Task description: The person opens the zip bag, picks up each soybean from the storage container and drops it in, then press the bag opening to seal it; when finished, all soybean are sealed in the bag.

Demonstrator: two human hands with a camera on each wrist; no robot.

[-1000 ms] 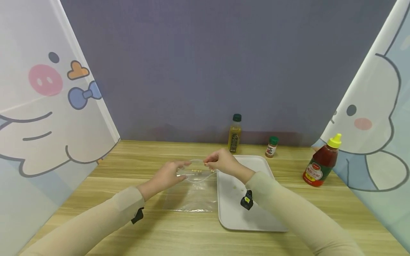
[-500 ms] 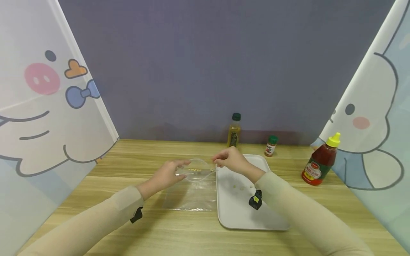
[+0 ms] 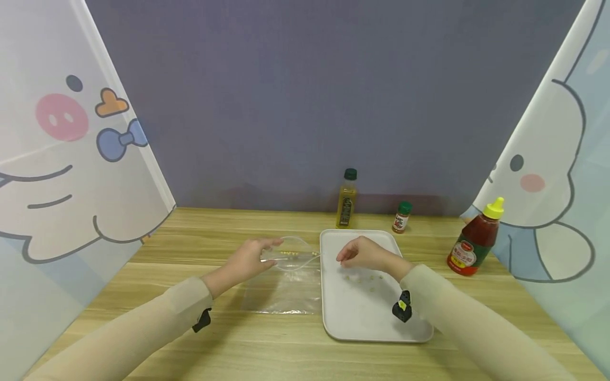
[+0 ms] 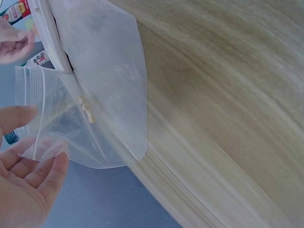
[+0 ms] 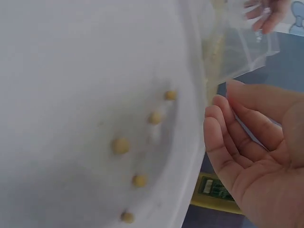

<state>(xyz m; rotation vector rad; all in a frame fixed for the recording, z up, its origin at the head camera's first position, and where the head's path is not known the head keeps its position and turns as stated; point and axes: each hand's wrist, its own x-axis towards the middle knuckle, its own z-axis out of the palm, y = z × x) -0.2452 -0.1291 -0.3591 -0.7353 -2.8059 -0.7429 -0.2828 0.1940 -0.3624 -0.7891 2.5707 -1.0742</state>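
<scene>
In the head view my left hand (image 3: pixel 249 260) holds up the mouth of a clear zip bag (image 3: pixel 285 291), which lies on the table left of a white tray (image 3: pixel 357 321). The left wrist view has the thumb and fingers at either side of the bag's zip edge. Several small round yellow beans (image 4: pixel 87 111) sit together inside. Above the tray hovers my right hand (image 3: pixel 364 253), its fingers loosely curled and nothing visible in them. Several beans (image 5: pixel 120 146) are scattered on the tray below it, blurred in the right wrist view.
Behind the tray stands an oil bottle (image 3: pixel 346 201) with a dark cap. A small spice jar (image 3: pixel 402 218) with a green lid is right of it. Farther right is a red sauce bottle (image 3: pixel 474 243) with a yellow nozzle. Printed curtains flank the wooden table (image 3: pixel 229 344).
My right hand has moved right, from the bag's mouth to above the tray, and the bean at its fingertips is gone. The left hand stays at the bag.
</scene>
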